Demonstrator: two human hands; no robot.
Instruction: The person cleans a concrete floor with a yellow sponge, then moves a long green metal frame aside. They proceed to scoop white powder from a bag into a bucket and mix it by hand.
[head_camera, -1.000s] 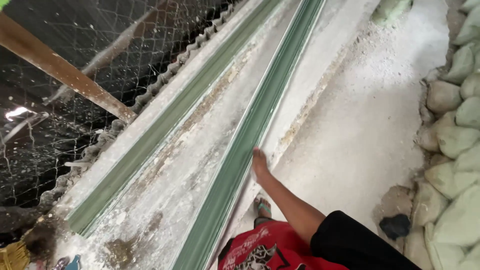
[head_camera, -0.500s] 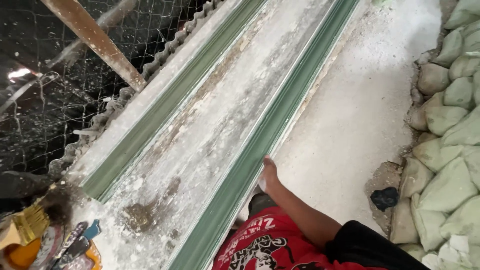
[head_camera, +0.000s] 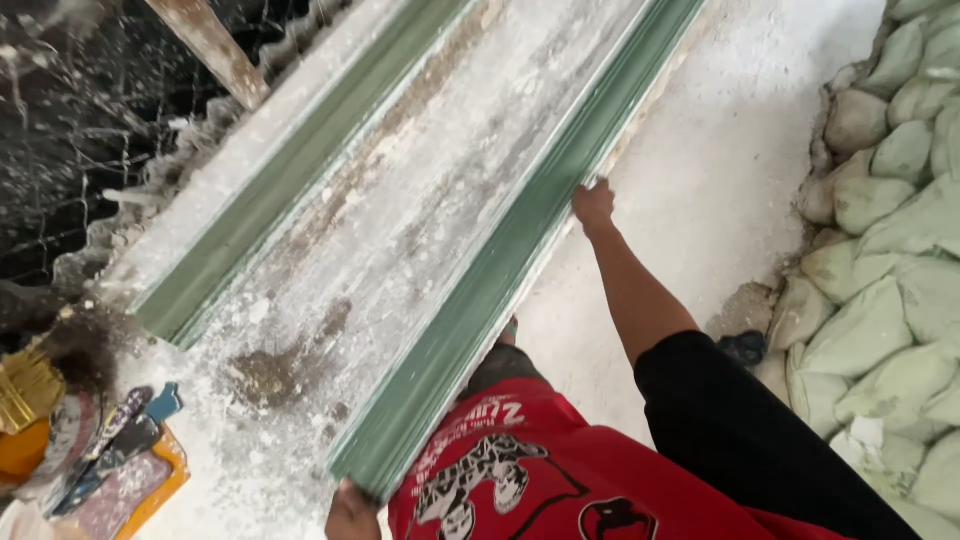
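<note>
A second green moulding strip (head_camera: 270, 210) lay well off to the left hand's far side. The left hand (head_camera: 352, 512) gripped the near end of the long green moulding strip (head_camera: 520, 250). Further along it, the right hand (head_camera: 593, 205) clasped its edge; pale sacks (head_camera: 890, 260) were stacked beyond that hand.

red garment across the lap, printed with a spotted black-and-white animal figure and dark emblems (lettering left unread). black sleeve over the right upper arm, forearm bare. right hand (head_camera: 593, 205) and left hand (head_camera: 352, 514) bare, ungloved.
</note>
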